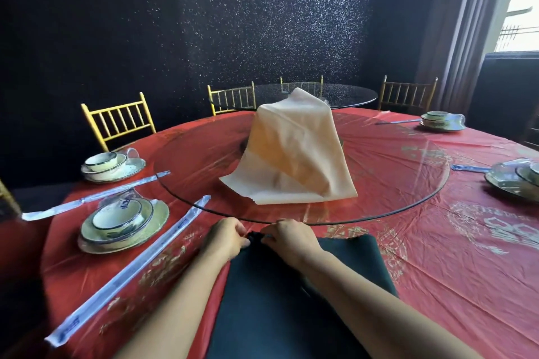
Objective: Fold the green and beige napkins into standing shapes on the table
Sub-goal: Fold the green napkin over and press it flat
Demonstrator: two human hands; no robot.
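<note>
the dark green cloth napkin (291, 300) lies flat on the red-covered round table (455, 265), its far edge just short of the round glass turntable (408, 183) rim. the left hand (226, 237) and the right hand (291, 237) sit close together there, each pinching that edge with curled fingers. the beige cloth napkin (297, 151) stands draped in a peak on the turntable's middle.

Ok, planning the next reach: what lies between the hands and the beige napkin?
Head view: only the near rim of the glass turntable, then bare glass up to the beige napkin.
</note>
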